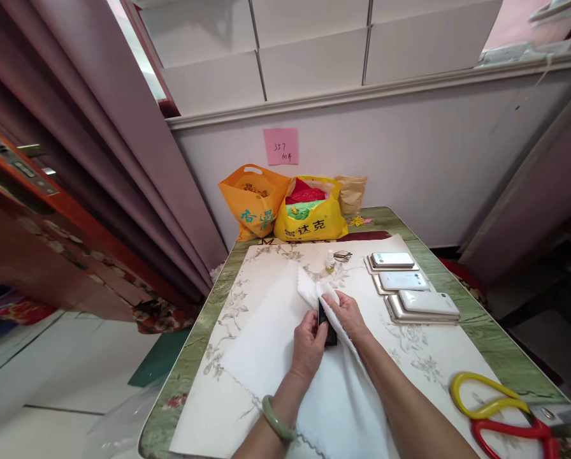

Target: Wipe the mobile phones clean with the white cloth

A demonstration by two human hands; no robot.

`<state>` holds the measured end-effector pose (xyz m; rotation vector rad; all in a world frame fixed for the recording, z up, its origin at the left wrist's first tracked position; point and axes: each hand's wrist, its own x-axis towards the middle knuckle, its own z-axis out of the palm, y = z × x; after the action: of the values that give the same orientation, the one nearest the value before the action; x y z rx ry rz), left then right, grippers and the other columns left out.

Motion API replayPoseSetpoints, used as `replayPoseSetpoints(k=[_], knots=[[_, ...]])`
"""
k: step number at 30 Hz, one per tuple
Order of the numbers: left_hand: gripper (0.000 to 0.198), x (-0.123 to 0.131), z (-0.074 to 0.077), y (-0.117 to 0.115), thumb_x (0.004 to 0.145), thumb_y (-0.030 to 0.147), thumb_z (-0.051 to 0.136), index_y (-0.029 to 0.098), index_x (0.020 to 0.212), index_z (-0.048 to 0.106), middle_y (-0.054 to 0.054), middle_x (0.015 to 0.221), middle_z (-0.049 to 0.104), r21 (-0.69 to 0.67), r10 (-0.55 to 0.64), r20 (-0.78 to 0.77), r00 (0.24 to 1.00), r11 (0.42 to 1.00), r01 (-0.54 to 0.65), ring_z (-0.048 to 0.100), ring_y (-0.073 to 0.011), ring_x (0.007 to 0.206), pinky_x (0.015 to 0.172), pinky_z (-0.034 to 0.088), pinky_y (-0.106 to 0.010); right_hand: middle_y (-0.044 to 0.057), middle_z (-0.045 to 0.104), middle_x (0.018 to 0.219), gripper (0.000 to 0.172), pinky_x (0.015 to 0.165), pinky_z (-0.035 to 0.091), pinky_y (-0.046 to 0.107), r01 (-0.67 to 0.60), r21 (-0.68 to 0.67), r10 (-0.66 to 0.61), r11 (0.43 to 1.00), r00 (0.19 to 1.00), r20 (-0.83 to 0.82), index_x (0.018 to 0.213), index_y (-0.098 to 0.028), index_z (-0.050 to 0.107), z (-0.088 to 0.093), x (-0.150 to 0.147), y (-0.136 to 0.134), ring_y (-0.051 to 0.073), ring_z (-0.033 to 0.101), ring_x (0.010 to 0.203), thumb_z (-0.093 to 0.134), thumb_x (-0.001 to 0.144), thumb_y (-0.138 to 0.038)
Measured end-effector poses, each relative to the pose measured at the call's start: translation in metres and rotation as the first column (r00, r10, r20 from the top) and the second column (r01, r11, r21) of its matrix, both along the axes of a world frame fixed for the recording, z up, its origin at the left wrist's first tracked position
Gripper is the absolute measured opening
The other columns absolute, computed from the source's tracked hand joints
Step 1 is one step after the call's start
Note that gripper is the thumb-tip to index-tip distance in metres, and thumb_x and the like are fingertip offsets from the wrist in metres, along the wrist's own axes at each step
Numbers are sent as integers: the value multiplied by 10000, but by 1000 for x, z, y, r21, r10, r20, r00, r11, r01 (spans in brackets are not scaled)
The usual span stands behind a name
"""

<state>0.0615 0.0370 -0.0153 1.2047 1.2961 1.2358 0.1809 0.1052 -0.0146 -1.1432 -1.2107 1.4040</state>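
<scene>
Item, at our dial's centre, above the green marbled desk (490, 338): one flat, black, rectangular phone-like device (331, 336), partly covered by one white, zigzag-edged fabric cloth (261, 338). Left hand (309, 343), eight o'clock: fingers gripping the device. Right hand (351, 313), two o'clock: fingers pinching a cloth fold alongside. We judge the device light, stiff, slippery, fragile, best held by its long edges; the cloth soft, limp, best gathered.
</scene>
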Motion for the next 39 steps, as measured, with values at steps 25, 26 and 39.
replayPoseSetpoints(k=[25,26,39], knots=[[268,-5,6,2,860,450,525,198,903,604,7,716,567,37,36,-105,994,999,-32,491,-150,648,609,399,-243,-3,596,635,447,608,420,274,71,98,-77,993,995,56,749,-182,636,-2,-5,4,167,517,627,575,775,-625],[285,-6,5,3,861,465,523,197,917,602,9,714,564,17,36,-83,996,999,-35,483,-145,638,595,392,-238,-2,591,635,454,606,419,275,62,111,-65,992,998,25,754,-183,634,-2,-4,3,166,510,624,539,801,-625],[369,-1,6,6,762,559,639,200,823,582,59,554,507,-126,171,-85,982,975,-181,377,-84,428,407,300,-197,6,696,825,387,663,469,271,-143,-106,116,984,966,-230,954,-198,675,9,19,3,165,599,702,744,656,-436]])
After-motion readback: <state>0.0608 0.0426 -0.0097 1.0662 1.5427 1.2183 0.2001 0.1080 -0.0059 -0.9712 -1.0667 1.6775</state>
